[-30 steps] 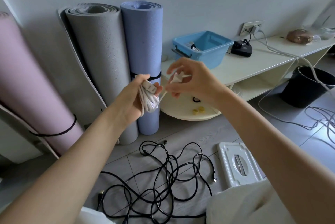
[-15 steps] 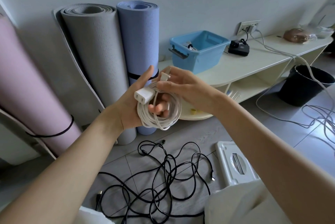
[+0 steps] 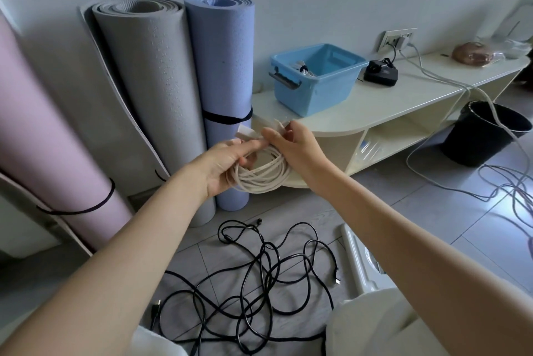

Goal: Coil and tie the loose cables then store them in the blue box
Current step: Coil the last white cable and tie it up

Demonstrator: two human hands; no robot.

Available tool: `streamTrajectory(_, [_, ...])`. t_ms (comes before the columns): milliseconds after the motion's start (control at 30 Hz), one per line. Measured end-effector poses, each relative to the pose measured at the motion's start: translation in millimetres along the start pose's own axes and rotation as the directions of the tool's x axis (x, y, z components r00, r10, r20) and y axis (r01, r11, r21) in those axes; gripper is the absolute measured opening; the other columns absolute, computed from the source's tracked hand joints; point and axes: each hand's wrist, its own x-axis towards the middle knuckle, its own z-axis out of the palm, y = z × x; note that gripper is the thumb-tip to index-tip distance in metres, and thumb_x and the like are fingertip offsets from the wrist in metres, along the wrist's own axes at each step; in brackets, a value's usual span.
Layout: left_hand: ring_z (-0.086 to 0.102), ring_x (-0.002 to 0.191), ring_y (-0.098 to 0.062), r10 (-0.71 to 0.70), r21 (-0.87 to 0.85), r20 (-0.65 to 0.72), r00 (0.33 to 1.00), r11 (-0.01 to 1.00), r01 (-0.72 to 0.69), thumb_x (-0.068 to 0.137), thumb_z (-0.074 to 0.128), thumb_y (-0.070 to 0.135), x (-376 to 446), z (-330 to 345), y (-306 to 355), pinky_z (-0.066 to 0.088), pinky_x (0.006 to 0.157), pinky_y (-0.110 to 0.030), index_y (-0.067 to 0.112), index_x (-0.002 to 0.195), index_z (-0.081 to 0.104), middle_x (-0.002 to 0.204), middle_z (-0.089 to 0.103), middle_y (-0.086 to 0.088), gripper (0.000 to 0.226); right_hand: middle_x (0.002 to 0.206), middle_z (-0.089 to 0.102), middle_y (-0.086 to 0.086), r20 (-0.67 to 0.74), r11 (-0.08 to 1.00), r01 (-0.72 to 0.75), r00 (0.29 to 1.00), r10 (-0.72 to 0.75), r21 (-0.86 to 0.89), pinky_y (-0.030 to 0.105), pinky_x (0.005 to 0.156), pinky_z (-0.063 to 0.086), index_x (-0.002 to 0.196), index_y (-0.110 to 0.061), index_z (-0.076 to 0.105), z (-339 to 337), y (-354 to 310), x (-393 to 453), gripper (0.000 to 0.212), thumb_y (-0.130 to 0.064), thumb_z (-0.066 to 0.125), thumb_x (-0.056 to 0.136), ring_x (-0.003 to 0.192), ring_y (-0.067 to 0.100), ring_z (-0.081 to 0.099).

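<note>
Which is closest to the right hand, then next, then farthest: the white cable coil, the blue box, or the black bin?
1. White cable coil: the right hand pinches it, beside the left hand.
2. Blue box: on the shelf top, just behind the hand.
3. Black bin: on the floor, far off to the right.

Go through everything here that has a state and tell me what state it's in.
white cable: coiled, held in both hands
left hand: grips the coil
right hand: pinches the cable end
black cables: loose, tangled on floor
blue box: open, some cable inside
blue mat: rolled, strapped
</note>
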Motion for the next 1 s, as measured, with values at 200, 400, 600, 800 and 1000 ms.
streamTrajectory(200, [0.037, 0.032, 0.000, -0.067, -0.123, -0.028, 0.997, 0.990, 0.063, 0.085, 0.063, 0.015, 18, -2, -28, 0.035, 0.034, -0.011, 0.017, 0.090, 0.063, 0.053, 0.044, 0.007, 0.005, 0.083, 0.062, 0.013, -0.012, 0.891, -0.170, 0.981, 0.193, 0.421, 0.040, 0.075, 0.047, 0.098, 0.007, 0.059, 16, 48, -12, 0.029, -0.021, 0.061, 0.089, 0.079, 0.024, 0.057])
streamTrajectory(400, [0.040, 0.036, 0.001, -0.139, -0.223, 0.032, 0.990, 0.964, 0.143, 0.085, 0.060, 0.007, 60, -2, -63, 0.036, 0.036, -0.011, 0.017, 0.081, 0.058, 0.049, 0.045, 0.007, 0.010, 0.069, 0.060, 0.010, 0.080, 0.732, -0.308, 0.941, 0.329, 0.608, 0.025, 0.058, 0.053, 0.083, 0.000, 0.057, 18, 106, 4, 0.020, -0.017, 0.054, 0.093, 0.056, 0.014, 0.061])
streamTrajectory(600, [0.054, 0.043, -0.005, -0.167, -0.027, -0.097, 0.981, 0.986, 0.165, 0.085, 0.066, 0.012, 125, 1, -87, 0.048, 0.047, -0.015, 0.014, 0.081, 0.058, 0.056, 0.059, 0.002, 0.009, 0.073, 0.052, 0.008, -0.008, 0.818, -0.348, 0.918, 0.396, 0.457, 0.034, 0.067, 0.045, 0.075, -0.010, 0.048, 15, 161, 45, 0.023, -0.021, 0.062, 0.088, 0.070, 0.020, 0.054])
streamTrajectory(800, [0.044, 0.035, -0.001, -0.187, -0.060, -0.112, 0.976, 0.982, 0.181, 0.088, 0.058, 0.001, 167, 1, -109, 0.038, 0.038, -0.012, 0.013, 0.080, 0.057, 0.056, 0.054, 0.000, 0.014, 0.075, 0.058, 0.008, 0.004, 0.908, -0.354, 0.932, 0.362, 0.224, 0.034, 0.066, 0.046, 0.078, -0.010, 0.054, 1, 203, 84, 0.023, -0.028, 0.062, 0.088, 0.071, 0.019, 0.054])
streamTrajectory(1000, [0.040, 0.033, -0.001, -0.212, 0.002, -0.166, 0.963, 0.977, 0.215, 0.089, 0.058, 0.003, 192, -11, -138, 0.036, 0.036, -0.013, 0.012, 0.080, 0.056, 0.060, 0.050, -0.001, 0.013, 0.132, 0.046, 0.021, -0.107, 0.743, -0.229, 0.972, 0.210, -0.629, 0.030, 0.093, 0.038, 0.125, 0.000, 0.054, -29, 251, 135, 0.035, -0.003, 0.045, 0.091, 0.118, 0.036, 0.047])
